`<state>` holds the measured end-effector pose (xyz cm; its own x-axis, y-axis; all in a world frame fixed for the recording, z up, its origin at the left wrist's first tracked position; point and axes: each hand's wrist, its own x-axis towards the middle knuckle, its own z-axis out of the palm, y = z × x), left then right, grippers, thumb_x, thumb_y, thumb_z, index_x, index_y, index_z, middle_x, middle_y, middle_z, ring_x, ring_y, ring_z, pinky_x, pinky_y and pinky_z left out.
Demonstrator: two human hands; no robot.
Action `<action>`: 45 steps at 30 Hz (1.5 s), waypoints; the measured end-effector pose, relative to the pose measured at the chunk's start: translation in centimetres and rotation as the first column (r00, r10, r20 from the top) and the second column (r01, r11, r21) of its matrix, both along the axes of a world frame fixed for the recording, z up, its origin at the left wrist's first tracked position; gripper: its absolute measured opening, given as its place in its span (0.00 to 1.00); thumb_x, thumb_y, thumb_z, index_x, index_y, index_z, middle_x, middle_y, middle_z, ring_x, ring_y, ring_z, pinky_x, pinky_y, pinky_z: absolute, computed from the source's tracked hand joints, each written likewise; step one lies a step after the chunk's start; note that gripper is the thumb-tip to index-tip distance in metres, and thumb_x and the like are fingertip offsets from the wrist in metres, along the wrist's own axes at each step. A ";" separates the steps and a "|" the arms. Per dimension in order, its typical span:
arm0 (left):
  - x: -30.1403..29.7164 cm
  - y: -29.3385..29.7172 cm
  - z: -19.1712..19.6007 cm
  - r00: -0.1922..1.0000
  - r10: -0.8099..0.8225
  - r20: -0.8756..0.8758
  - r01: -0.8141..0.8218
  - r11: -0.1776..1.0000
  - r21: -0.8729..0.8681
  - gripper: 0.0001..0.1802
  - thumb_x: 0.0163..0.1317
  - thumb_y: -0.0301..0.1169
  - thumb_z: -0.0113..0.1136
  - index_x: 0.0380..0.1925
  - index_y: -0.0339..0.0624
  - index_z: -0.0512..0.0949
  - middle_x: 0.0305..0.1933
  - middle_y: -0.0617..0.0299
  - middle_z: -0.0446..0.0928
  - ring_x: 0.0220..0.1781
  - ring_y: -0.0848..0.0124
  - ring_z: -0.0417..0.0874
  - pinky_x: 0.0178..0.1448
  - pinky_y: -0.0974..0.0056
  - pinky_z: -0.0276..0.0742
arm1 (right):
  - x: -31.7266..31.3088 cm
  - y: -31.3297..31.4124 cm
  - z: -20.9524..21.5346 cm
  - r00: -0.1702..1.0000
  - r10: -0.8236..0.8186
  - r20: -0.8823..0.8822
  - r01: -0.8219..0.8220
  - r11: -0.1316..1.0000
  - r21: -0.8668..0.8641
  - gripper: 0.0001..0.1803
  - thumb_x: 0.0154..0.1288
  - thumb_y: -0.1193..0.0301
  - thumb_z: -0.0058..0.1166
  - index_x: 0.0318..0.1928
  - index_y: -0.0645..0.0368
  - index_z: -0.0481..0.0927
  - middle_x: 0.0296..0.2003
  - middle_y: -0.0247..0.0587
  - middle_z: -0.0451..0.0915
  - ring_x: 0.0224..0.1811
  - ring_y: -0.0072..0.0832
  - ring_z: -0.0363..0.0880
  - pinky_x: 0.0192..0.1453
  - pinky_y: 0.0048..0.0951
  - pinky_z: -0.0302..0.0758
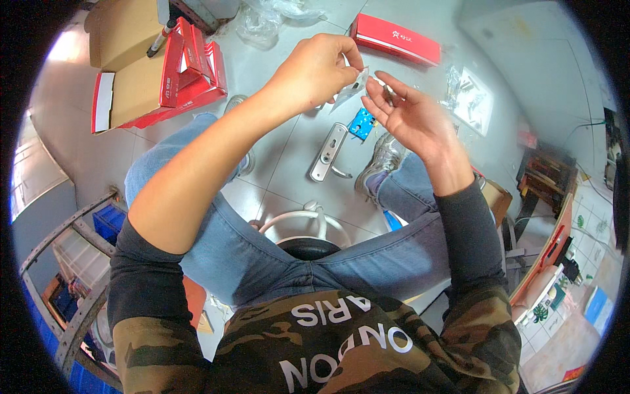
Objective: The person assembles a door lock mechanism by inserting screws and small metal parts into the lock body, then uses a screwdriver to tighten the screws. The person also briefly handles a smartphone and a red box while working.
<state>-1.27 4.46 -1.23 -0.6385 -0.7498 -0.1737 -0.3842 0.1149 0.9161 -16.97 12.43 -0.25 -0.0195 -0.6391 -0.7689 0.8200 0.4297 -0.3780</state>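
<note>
On the floor (283, 154) lie an open box (134, 85), a red box (394, 41), a handle plate (329, 152) and, just beside it, a blue lock (361, 124). The left hand (320, 69) pinches and partly hides a clear bag (351, 90); the right hand (413, 119), half-curled, holds a small metal piece (388, 96).

We see white characters on the long red cardboard box (395, 41) with a rectangular shape. We see more white lettering on the red sides of the open red-and-tan cardboard packaging (169, 75). We get large white capitals in two upside-down rows across the brown-and-black camouflage fabric top (275, 341). We can't tell if the dark spot on the small clear plastic bag (348, 90) is print; it's too small.
</note>
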 end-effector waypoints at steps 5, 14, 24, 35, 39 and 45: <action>0.2 -0.1 0.0 0.997 -0.063 0.035 0.064 0.996 -0.054 0.09 0.53 0.28 0.54 0.33 0.35 0.75 0.18 0.65 0.71 0.19 0.80 0.72 0.19 0.72 0.71 | -1.2 -0.3 1.5 0.889 -0.043 -0.456 -0.158 0.906 -0.393 0.16 0.65 0.74 0.39 0.52 0.67 0.65 0.50 0.50 0.69 0.54 0.34 0.67 0.62 0.40 0.62; -0.3 0.5 0.3 0.983 -0.056 -0.173 0.080 0.987 0.138 0.12 0.54 0.26 0.53 0.37 0.32 0.74 0.23 0.64 0.72 0.20 0.78 0.73 0.21 0.73 0.75 | 1.6 0.7 1.1 0.567 -0.073 -0.821 -0.548 0.710 -0.442 0.12 0.64 0.69 0.44 0.44 0.65 0.70 0.46 0.45 0.75 0.50 0.25 0.69 0.56 0.27 0.63; 0.0 -0.1 0.3 0.990 -0.016 -0.139 0.045 0.976 0.213 0.11 0.51 0.25 0.54 0.36 0.35 0.77 0.20 0.62 0.73 0.21 0.77 0.74 0.23 0.71 0.77 | 1.5 0.7 0.8 0.164 -0.198 -0.966 -0.714 0.653 -0.255 0.05 0.60 0.75 0.48 0.36 0.59 0.75 0.42 0.42 0.78 0.51 0.30 0.73 0.57 0.29 0.64; 0.3 -0.6 0.4 0.991 -0.080 -0.110 0.097 0.983 0.155 0.10 0.55 0.31 0.56 0.34 0.36 0.76 0.24 0.63 0.75 0.22 0.79 0.75 0.24 0.74 0.75 | 0.3 0.4 2.4 -0.008 -0.273 -0.962 -0.660 0.724 -0.200 0.17 0.59 0.74 0.48 0.50 0.58 0.73 0.48 0.38 0.75 0.50 0.26 0.72 0.56 0.27 0.65; 0.6 -1.0 1.3 0.986 -0.096 -0.134 0.129 0.955 0.266 0.12 0.54 0.35 0.57 0.35 0.40 0.77 0.25 0.67 0.74 0.25 0.80 0.74 0.28 0.73 0.73 | -0.6 -0.4 1.4 0.127 -0.056 -0.990 -0.744 0.655 -0.133 0.16 0.51 0.75 0.55 0.44 0.63 0.76 0.41 0.39 0.77 0.46 0.25 0.73 0.52 0.26 0.68; 0.6 -0.8 1.7 0.978 -0.014 -0.209 0.080 0.946 0.313 0.13 0.54 0.36 0.58 0.35 0.39 0.77 0.29 0.66 0.74 0.31 0.79 0.73 0.34 0.71 0.75 | -1.5 -0.2 0.7 0.320 0.216 -0.922 -0.802 0.580 -0.142 0.11 0.56 0.70 0.55 0.38 0.64 0.77 0.33 0.33 0.77 0.35 0.16 0.73 0.40 0.18 0.70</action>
<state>-0.65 3.65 0.46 -0.7183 -0.6444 -0.2625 -0.1897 -0.1816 0.9649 -18.49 12.25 0.45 0.1182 -0.9788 -0.1672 -0.2727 0.1299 -0.9533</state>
